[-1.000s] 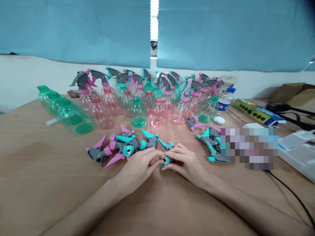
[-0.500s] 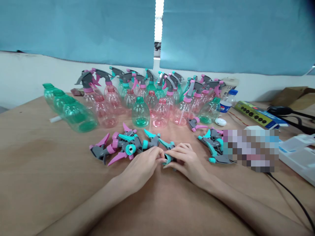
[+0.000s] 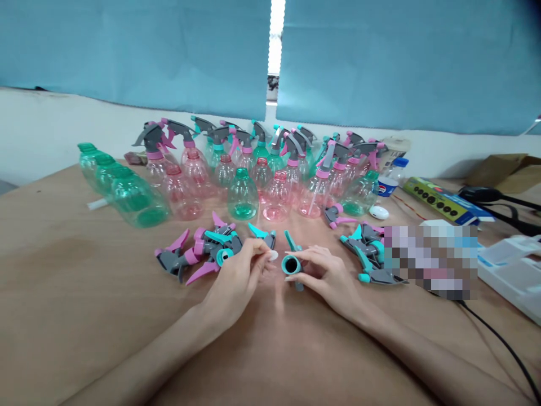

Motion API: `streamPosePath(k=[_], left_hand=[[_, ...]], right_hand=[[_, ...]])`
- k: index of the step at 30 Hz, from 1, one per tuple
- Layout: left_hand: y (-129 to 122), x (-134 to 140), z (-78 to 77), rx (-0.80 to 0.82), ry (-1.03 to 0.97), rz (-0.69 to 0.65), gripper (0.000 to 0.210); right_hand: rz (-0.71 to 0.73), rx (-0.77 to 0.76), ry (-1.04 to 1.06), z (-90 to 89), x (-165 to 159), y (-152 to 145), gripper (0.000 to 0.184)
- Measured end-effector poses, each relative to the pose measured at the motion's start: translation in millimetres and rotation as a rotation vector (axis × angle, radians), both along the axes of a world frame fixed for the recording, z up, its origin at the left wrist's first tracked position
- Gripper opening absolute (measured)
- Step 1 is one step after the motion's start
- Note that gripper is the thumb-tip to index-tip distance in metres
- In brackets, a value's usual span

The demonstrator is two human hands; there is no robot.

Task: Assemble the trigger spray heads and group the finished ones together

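Observation:
Between its thumb and fingertips my left hand [image 3: 240,273] pinches a small white disc [image 3: 273,255], which looks like a washer. My right hand [image 3: 327,276] grips a grey spray trigger head [image 3: 300,284] with a teal collar [image 3: 291,265]. The collar's round opening faces me and looks dark inside. A small gap separates the disc from the collar. Left of my left hand lies a pile of loose spray trigger heads [image 3: 207,248] in grey with pink or teal parts. Another pile of trigger heads [image 3: 367,254] lies right of my right hand.
Behind my hands stand several pink and green bottles [image 3: 242,197], some topped with trigger heads. Green bottles [image 3: 131,194] lie at the left. A white oval case [image 3: 379,212], a yellow-blue box [image 3: 443,200], a clear plastic tray [image 3: 513,265] and a black cable [image 3: 494,332] are at the right.
My left hand has drawn back left from the teal collar, and the white disc now shows in its fingertips. The collar's opening is now uncovered, still in my right hand.

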State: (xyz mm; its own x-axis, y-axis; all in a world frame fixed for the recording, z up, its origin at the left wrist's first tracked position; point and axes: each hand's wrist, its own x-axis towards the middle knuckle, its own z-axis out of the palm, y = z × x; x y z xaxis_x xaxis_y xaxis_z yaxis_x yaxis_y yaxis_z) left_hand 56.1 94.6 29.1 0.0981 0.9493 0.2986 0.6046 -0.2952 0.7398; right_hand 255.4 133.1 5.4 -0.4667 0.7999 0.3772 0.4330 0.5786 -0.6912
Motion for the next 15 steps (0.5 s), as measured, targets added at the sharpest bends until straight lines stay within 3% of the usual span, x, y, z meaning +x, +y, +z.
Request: streamPosePath(k=[7, 12, 15], left_hand=[[-3.3, 2.5, 2.8, 0.076, 0.031, -0.038, 0.023], [-3.6, 3.8, 4.9, -0.14, -0.051, 0.03, 0.025], [-1.7, 4.9, 3.0, -0.242, -0.181, 0.002, 0.027]], right_hand=[[0.032, -0.029, 0.033, 3.8, -3.3, -7.1, 0.027], [0.022, -0.032, 0.065, 0.5, -3.2, -6.4, 0.028], [0.024, -0.037, 0.078, -0.6, -3.1, -6.0, 0.028]])
